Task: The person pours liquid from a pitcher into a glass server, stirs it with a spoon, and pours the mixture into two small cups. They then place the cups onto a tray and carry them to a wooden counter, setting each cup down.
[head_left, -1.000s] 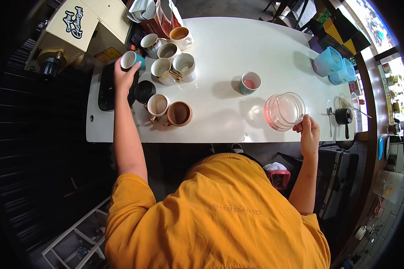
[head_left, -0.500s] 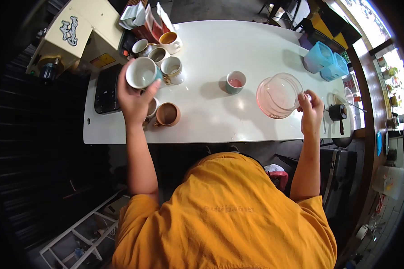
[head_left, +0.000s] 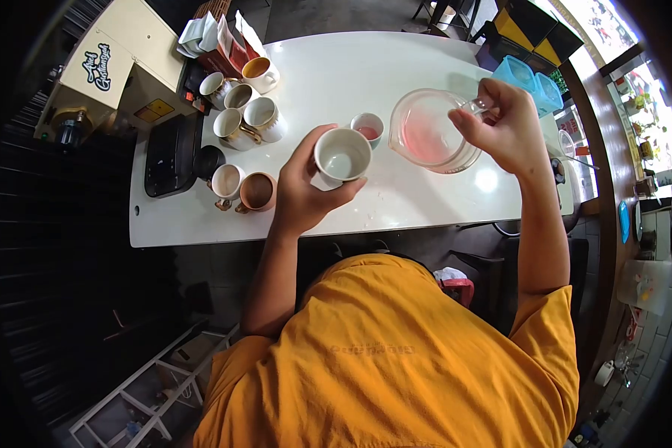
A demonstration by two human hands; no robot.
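Count the mugs on the tabletop [head_left: 336, 82]: five mugs [head_left: 267, 121] bunched beyond and left of the left hand [head_left: 305, 190], two lower mugs [head_left: 259, 193] just left of it, and that makes seven! Two small cups now: one held cup [head_left: 343, 154] in that hand, one standing cup [head_left: 369, 127] just beyond it. One glass jug [head_left: 433, 134] in the right hand [head_left: 506, 127], and two blue containers [head_left: 519, 75] past that hand.
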